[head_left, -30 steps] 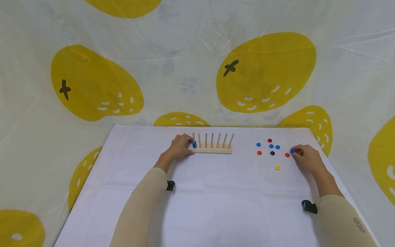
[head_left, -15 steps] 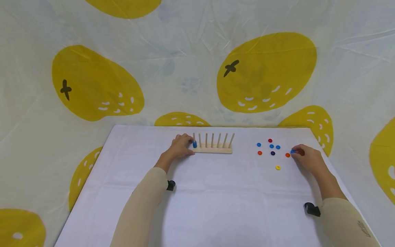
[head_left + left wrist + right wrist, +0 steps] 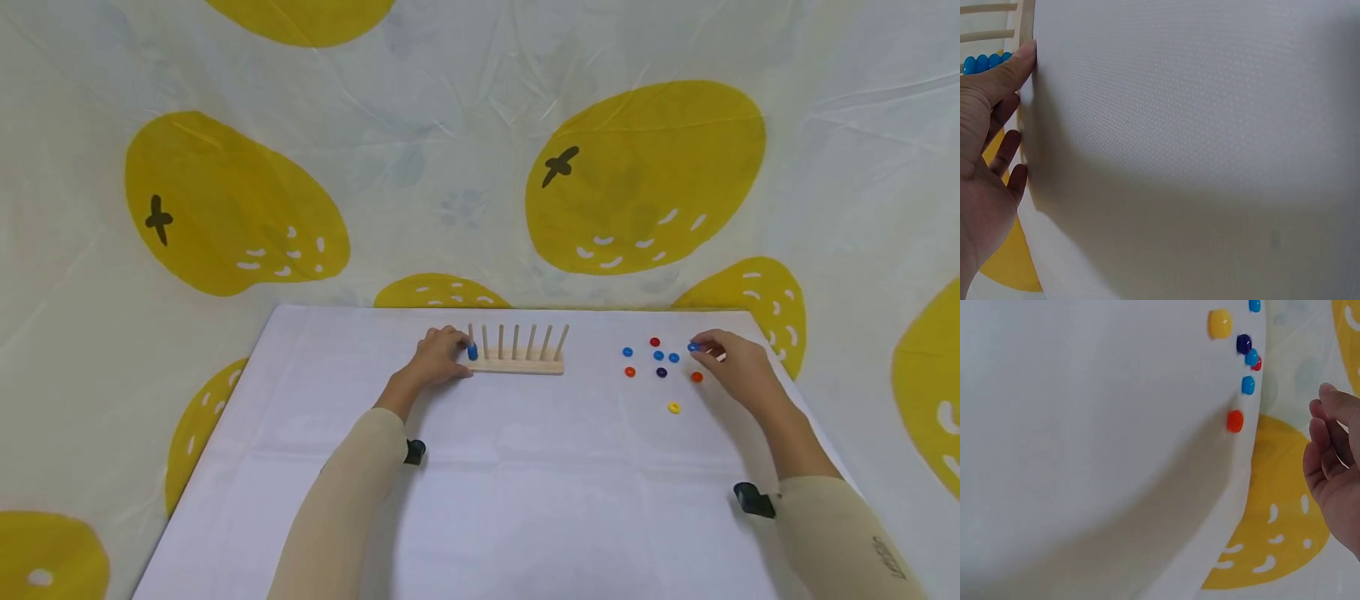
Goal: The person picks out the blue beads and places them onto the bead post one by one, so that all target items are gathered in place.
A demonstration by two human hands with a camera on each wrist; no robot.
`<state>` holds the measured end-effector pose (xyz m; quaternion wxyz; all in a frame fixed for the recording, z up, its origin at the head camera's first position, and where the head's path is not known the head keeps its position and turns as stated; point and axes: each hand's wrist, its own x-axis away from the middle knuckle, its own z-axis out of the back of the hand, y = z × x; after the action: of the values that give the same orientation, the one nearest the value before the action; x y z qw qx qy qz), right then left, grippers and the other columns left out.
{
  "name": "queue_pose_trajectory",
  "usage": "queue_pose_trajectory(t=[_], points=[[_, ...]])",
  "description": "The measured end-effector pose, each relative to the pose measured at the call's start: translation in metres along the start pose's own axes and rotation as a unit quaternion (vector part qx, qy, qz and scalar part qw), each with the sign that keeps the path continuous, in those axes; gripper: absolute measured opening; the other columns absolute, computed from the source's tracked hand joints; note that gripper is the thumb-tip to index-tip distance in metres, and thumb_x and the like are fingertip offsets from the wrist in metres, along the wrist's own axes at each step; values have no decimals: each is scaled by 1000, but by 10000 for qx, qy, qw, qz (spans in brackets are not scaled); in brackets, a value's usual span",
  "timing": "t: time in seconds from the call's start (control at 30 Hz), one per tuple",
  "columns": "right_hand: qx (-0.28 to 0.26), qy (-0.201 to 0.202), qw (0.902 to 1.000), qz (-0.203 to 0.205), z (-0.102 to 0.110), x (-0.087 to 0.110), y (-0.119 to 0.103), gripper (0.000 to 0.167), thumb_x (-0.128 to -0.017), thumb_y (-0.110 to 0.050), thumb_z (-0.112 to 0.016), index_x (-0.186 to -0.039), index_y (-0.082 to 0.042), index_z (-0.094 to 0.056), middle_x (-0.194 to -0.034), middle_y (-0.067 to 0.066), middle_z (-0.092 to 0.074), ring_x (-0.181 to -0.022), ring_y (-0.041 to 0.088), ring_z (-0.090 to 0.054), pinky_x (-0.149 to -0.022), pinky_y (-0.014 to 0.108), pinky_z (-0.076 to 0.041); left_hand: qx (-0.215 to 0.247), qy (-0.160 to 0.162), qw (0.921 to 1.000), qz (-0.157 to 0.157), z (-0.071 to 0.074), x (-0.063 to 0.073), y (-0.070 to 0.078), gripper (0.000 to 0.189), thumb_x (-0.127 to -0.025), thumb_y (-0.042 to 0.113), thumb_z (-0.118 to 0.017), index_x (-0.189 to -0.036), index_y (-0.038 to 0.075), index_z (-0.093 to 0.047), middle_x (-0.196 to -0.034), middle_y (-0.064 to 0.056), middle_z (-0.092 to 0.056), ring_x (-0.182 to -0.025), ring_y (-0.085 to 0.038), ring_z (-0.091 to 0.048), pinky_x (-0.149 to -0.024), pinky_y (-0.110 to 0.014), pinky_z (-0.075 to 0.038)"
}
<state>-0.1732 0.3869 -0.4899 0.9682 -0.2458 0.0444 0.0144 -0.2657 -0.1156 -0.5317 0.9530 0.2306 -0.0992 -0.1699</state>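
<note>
Toward eleven o'clock, away from the nearest orange bead, the right hand has moved a blue bead, pinched in its fingertips. I see the left hand gripping the nine o'clock end of the wooden peg rack. That rack sits at twelve o'clock on the table, blue beads stacked on its nine o'clock peg. Loose beads lie near two o'clock.

Soft light, broad dim shadows, slight blur
</note>
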Motion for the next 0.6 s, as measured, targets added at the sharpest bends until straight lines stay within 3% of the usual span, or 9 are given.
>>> queue_pose_trajectory(t=[0.17, 0.3, 0.47, 0.6], points=[[-47, -134, 9998, 133, 2, -7, -24, 33, -101, -23, -69, -127, -4, -64, -110, 16, -69, -98, 30, -59, -71, 19, -49, -7, -4, 10000, 53, -2, 0, -1, 55, -83, 30, -88, -132, 14, -66, -134, -4, -60, -126, -29, -45, -113, -49, -35], [-153, -194, 9993, 269, 0, -13, -45, 31, -100, -20, -69, -126, -5, -65, -109, 15, -70, -95, 30, -59, -64, 22, -52, 9, 28, 10000, 41, -2, 0, 0, 54, -83, 30, -88, -131, 14, -67, -135, -4, -61, -126, -28, -45, -112, -49, -36], [-176, -5, 9975, 689, -6, -24, -74, 27, -99, -19, -71, -121, -4, -68, -105, 13, -72, -93, 29, -62, -76, 40, -55, 13, 26, 10000, 37, 0, 0, 1, 55, -83, 29, -88, -131, 14, -67, -135, -4, -61, -124, -28, -45, -111, -48, -36], [-243, 117, 9944, 1024, -11, -35, -96, 27, -99, -19, -71, -120, -4, -69, -106, 12, -72, -97, 28, -63, -86, 46, -53, 46, 27, 10000, 18, 0, 1, 1, 56, -82, 29, -89, -131, 13, -67, -134, -5, -61, -124, -29, -46, -111, -49, -37]])
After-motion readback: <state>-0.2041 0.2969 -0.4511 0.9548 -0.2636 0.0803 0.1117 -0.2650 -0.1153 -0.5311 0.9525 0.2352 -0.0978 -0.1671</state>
